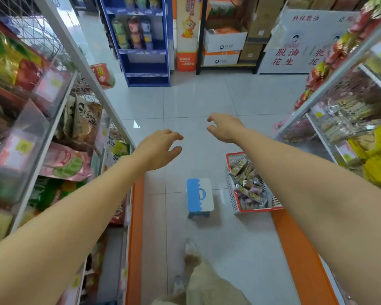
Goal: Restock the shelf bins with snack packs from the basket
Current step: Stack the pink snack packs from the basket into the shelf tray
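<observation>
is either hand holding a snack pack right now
No, the left hand and the right hand both hang empty over the floor with loosely curled fingers, while the snack packs lie in the basket.

Pale tiled floor, red-rimmed basket of snack packs beside a blue-and-white stool, blue display stand farther off

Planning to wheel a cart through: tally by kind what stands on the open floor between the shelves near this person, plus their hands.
Basket: 1
Stool: 1
Hands: 2 (left hand, right hand, both empty)
Total: 4
</observation>
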The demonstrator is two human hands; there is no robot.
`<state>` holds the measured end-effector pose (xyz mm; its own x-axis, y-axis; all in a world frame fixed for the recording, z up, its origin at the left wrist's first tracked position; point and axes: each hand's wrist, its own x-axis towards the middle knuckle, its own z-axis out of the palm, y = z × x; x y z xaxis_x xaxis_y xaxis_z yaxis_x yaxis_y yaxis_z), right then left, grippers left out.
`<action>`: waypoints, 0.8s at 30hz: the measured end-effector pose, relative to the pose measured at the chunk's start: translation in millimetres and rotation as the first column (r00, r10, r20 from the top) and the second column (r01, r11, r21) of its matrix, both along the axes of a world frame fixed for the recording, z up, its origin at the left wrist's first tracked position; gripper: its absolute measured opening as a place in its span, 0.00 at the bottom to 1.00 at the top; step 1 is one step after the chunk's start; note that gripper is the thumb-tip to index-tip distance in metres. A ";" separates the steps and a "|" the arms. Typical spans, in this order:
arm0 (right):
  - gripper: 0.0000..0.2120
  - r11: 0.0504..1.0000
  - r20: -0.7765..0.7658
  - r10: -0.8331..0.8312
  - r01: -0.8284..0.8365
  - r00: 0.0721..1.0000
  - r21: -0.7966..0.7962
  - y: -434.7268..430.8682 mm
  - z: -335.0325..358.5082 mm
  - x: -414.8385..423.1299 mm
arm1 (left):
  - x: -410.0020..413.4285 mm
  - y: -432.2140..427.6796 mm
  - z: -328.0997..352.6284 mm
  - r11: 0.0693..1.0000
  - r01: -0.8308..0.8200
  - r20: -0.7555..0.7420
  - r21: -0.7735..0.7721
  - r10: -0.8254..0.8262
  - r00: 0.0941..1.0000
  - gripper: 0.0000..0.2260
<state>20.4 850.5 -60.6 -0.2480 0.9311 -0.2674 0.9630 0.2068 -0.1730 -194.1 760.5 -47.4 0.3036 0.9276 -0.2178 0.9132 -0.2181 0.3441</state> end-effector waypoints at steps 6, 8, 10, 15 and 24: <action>0.21 1.000 0.001 0.004 -0.004 1.000 -0.007 85.9 -9.5 -21.9 | -19.2 83.2 -12.8 1.000 -0.023 0.011 -0.014 0.023 1.000 0.20; 0.20 1.000 -0.004 0.008 -0.008 1.000 -0.013 117.1 -13.2 -28.1 | -23.7 115.3 -17.1 0.999 -0.033 0.012 -0.019 0.033 0.999 0.19; 0.20 1.000 -0.004 0.007 -0.007 1.000 -0.027 149.1 -16.2 -33.3 | -28.3 148.2 -20.4 0.999 -0.034 0.007 -0.032 0.034 0.999 0.19; 0.20 0.998 -0.003 -0.003 0.003 1.000 -0.062 221.1 -20.0 -46.8 | -41.3 220.3 -26.5 0.997 -0.065 0.013 -0.038 0.066 0.998 0.19; 0.20 0.997 0.019 -0.051 0.052 0.999 -0.063 341.5 -33.5 -62.1 | -62.4 354.6 -33.2 0.999 0.015 -0.007 -0.033 -0.015 1.000 0.19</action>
